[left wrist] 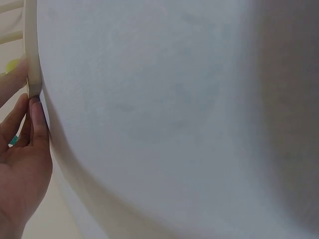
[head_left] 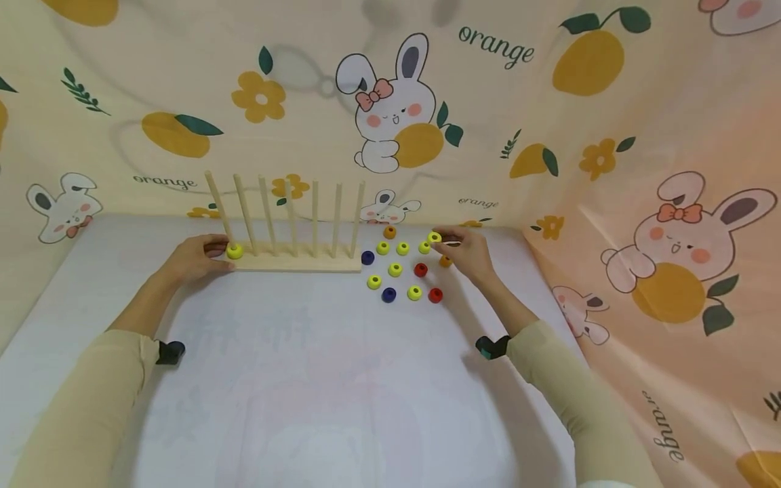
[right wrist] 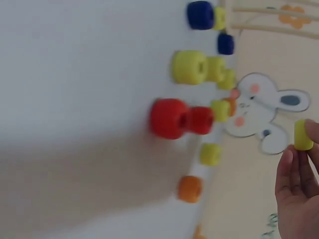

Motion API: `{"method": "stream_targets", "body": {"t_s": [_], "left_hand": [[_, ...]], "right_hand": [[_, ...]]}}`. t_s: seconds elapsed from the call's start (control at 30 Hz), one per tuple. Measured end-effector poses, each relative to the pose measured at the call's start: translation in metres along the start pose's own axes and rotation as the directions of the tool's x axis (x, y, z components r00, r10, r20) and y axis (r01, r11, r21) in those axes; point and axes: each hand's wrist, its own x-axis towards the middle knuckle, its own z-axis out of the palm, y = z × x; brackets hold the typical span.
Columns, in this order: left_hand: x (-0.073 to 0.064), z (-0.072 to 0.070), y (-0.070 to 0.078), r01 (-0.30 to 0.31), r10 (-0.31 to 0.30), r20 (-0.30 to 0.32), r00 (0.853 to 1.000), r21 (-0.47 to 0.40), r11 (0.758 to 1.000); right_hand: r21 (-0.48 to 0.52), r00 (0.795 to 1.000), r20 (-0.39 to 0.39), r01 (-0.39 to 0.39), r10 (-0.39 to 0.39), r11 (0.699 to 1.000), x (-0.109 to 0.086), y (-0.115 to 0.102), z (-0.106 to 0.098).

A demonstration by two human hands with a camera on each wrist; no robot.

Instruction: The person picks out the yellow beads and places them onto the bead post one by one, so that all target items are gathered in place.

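Note:
A wooden rack [head_left: 299,264] with several upright pegs stands at the back left of the white tabletop. My left hand [head_left: 194,261] grips the left end of its base, thumb at the front; the left wrist view shows the fingers at the base's end [left wrist: 33,84]. One yellow bead [head_left: 234,251] sits at the foot of the leftmost peg. Off to the right, my right hand [head_left: 470,254] pinches another yellow bead [right wrist: 303,135] between thumb and fingertips, raised above the table.
Right of the rack lie loose beads: several yellow [head_left: 395,270], two dark blue [head_left: 388,295], two red [head_left: 436,295] and two orange [head_left: 390,232], one of them partly behind my right hand. A patterned cloth [head_left: 390,102] hangs behind the table and along its right side.

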Motion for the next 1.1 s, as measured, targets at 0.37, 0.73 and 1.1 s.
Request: {"method": "stream_targets", "body": {"t_s": [0.37,0.73,1.1], "left_hand": [[0.000,-0.003,-0.004,-0.019,0.019,0.001,1.000,0.000,1.000],[0.002,-0.001,-0.003,-0.017,0.017,0.007,1.000,-0.016,1.000],[0.000,-0.003,-0.004,-0.027,0.028,0.014,1.000,-0.025,0.999]], "right_hand": [[0.013,0.996,0.019,0.083,-0.083,0.996,0.032,-0.065,-0.010],[0.055,0.977,0.015,0.214,-0.215,0.975,0.066,-0.135,-0.016],[0.116,0.959,0.034,0.275,-0.280,0.954,0.090,-0.177,0.001]]}}
